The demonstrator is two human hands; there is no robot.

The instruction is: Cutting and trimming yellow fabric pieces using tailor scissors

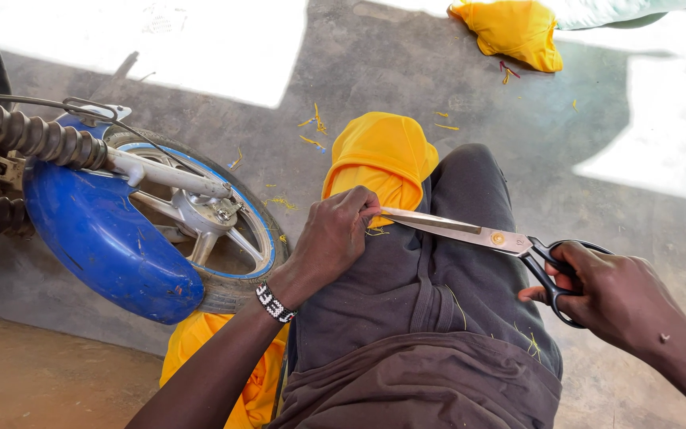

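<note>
We take the dark trouser leg [446, 262] across the middle of the view as our landmark and note things from it outward.

Nearest, below the leg at the bottom edge, we see the hem of a dark brown shirt [430, 389]. At the right of the leg, the right hand [621, 298] is closed around the black handles of a large pair of scissors [478, 234]; the fingers pass through the loops. The steel blades run leftward over the top of the leg, nearly closed, with the tips reaching the left hand.

The left hand [335, 238] sits on the left edge of the leg, fingers curled and pinching the edge of a yellow cloth [379, 159] right where the blade tips meet it. A beaded black-and-white wristband [274, 303] circles that wrist. The cloth drapes over the knee end of the leg and shows again below the forearm, left of the leg.

Left of the leg, a motorcycle wheel [224, 230] with a blue mudguard [97, 238] stands close by.

Beyond the knee, yellow thread scraps [311, 131] lie scattered on the concrete floor [518, 111]. Farthest, at the top edge, we note a second bundle of yellow cloth [514, 32].
</note>
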